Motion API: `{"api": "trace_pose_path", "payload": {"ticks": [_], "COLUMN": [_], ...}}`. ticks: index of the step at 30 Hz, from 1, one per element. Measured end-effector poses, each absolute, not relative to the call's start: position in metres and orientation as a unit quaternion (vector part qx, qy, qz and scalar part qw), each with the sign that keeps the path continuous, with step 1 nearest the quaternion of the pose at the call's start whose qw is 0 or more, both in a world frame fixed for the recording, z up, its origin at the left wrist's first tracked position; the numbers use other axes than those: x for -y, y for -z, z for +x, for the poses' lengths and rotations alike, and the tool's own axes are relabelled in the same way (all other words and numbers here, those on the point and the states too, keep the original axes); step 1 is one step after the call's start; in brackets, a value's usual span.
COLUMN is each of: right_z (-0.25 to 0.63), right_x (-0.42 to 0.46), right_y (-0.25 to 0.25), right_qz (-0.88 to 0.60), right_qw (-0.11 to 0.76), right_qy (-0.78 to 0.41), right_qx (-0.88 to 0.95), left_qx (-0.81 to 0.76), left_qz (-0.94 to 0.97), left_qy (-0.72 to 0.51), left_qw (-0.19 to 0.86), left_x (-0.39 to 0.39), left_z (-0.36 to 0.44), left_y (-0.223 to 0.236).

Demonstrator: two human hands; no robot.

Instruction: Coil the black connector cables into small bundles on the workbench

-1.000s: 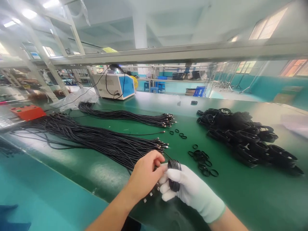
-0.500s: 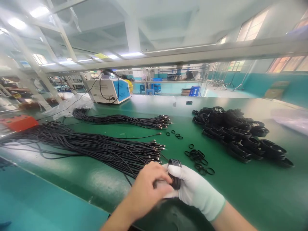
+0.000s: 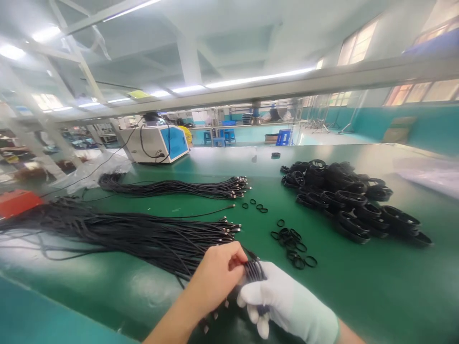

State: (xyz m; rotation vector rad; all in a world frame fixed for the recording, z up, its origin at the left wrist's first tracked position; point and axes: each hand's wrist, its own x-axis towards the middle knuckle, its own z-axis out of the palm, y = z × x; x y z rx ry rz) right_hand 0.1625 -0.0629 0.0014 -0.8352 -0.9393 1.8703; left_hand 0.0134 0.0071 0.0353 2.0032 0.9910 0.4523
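A coiled black cable (image 3: 254, 270) is gathered in several tight loops between my hands, above the near part of the green table. My right hand (image 3: 290, 298), in a white glove, is closed around the coil from the right, its fingers curled below. My bare left hand (image 3: 218, 267) pinches the coil's left side with thumb and fingertips; the exact part gripped is partly hidden. Just beyond the left hand lies a long bundle of straight black cables (image 3: 150, 229), metal plugs pointing right. Small black rings (image 3: 289, 239) lie loosely beyond the right hand.
A heap of coiled black cables (image 3: 333, 191) spreads across the right side of the table. Farther back lies a second cable bundle (image 3: 179, 188). A white-and-blue machine (image 3: 154, 143) stands at the back left, and a red box (image 3: 17, 203) at the left edge.
The coil has tipped over, and my gloved hand has turned so its fingers show beneath it. My left hand has shifted to the coil's upper left side. The view has moved slightly.
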Motion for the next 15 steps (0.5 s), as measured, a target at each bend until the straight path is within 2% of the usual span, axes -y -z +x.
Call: {"api": "trace_pose_path", "payload": {"ticks": [3, 8, 11, 15], "right_z": [0.167, 0.172, 0.174, 0.174], "right_x": [0.063, 0.059, 0.059, 0.059], "right_y": [-0.001, 0.011, 0.011, -0.002], "right_qz": [-0.320, -0.220, -0.189, -0.221], "right_qw": [0.421, 0.461, 0.484, 0.518], "right_qy": [-0.768, -0.794, -0.792, -0.768], "right_qx": [0.361, 0.328, 0.321, 0.304], "left_qx": [-0.345, -0.338, -0.338, -0.362], "left_qz": [0.822, 0.869, 0.875, 0.850], "left_qy": [-0.102, -0.107, -0.094, -0.099], "left_qw": [0.442, 0.344, 0.334, 0.368], "left_x": [-0.041, -0.073, -0.076, -0.079], "left_z": [0.025, 0.097, 0.129, 0.118], "left_y": [-0.042, -0.023, -0.007, -0.007]}}
